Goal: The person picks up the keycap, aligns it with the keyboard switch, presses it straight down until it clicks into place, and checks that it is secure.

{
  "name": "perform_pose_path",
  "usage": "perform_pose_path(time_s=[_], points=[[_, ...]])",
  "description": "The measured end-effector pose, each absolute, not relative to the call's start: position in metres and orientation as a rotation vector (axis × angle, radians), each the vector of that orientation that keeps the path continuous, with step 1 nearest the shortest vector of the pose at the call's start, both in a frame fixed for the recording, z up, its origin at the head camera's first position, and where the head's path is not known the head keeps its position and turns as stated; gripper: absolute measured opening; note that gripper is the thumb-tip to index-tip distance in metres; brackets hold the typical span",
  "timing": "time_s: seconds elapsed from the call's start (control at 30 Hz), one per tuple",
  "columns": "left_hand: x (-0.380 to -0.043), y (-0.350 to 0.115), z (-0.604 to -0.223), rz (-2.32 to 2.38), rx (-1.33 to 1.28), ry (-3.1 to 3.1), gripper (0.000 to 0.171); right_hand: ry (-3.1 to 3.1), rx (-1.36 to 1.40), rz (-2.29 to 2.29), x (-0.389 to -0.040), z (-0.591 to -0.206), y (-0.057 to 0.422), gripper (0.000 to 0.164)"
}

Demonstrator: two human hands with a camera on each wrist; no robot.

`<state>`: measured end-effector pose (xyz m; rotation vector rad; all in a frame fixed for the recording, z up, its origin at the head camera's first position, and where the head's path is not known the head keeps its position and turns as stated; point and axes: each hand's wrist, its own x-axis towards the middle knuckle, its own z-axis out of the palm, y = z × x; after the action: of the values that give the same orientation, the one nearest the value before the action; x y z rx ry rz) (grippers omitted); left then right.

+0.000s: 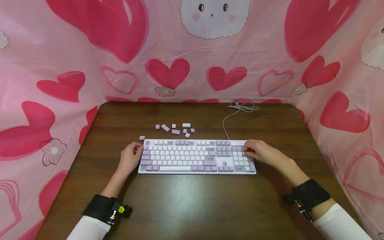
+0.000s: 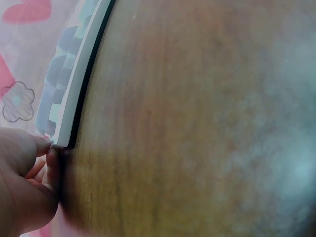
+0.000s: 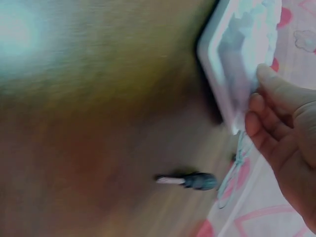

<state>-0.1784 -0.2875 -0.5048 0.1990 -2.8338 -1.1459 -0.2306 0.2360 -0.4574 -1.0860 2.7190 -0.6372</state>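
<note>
On a brown counter (image 1: pixel 180 206) before pink cloth (image 1: pixel 198 93), treat the keyboard (image 1: pixel 197 156), pinched at its left end by the left hand (image 1: pixel 130 155) and met near the number keys (image 1: pixel 238 159) by the right hand (image 1: pixel 262 151) in an unclear grip, as likely stiff, lightish, best held by the frame (image 1: pixel 198 172)

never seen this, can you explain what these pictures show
No robot here: these are a person's bare left hand and right hand, with black bands on the wrists. The wide picture comes from a camera worn on the head, the other two from one on each wrist. On the table lies a lilac and white keyboard, with loose keycaps and a bundled cable behind it. The right wrist view shows what looks like a screwdriver. The left hand pinches the keyboard's left edge; the right hand's fingers touch its right end, though whether they grip it is unclear.
</note>
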Motion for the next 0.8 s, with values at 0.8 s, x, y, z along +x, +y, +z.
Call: perform_pose_path(time_s=[0.8], points=[[-0.180, -0.286, -0.505, -1.151, 0.212, -2.840, 0.023, 2.630, -0.943, -0.344, -0.232, -0.436, 0.208, 0.014]])
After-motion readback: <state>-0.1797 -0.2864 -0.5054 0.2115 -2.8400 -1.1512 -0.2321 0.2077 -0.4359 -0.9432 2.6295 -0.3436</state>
